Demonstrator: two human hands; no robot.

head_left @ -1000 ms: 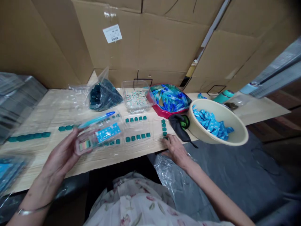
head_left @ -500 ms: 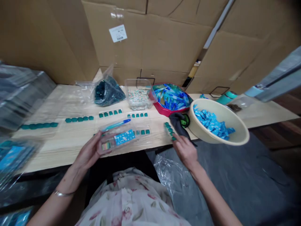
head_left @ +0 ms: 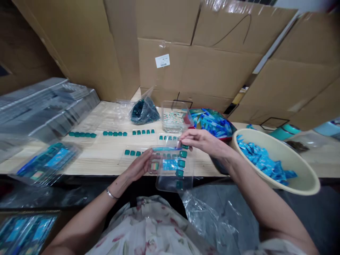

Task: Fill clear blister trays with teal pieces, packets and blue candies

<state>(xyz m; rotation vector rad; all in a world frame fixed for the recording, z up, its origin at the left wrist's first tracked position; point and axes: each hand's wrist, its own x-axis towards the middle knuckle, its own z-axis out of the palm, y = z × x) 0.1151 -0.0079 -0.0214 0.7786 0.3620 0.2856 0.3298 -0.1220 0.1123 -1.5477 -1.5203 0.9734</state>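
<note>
My left hand (head_left: 138, 166) grips the left end of a transparent plastic tray that holds a blue pen (head_left: 164, 149), a blue patterned packet (head_left: 169, 164) and a small striped block (head_left: 154, 166). Fingers of my right hand (head_left: 199, 141) pinch the top end of another transparent plastic tray (head_left: 163, 184). It stands lengthwise across the first tray, with a column of teal square pieces (head_left: 181, 163) along its right side. The two trays overlap in view; whether they touch I cannot tell. More rows of teal pieces (head_left: 143, 132) lie in transparent trays on the table.
Behind are a bag of teal pieces (head_left: 145, 111), a transparent box of small pieces (head_left: 174, 120) and a heap of blue pens (head_left: 212, 122). A cream basin (head_left: 305, 182) with blue packets stands right. Filled packs (head_left: 47, 163) and stacked trays (head_left: 77, 109) are left.
My right hand has lifted the tray of teal pieces from the table and brought it left over the tray in my left hand. The view has swung left.
</note>
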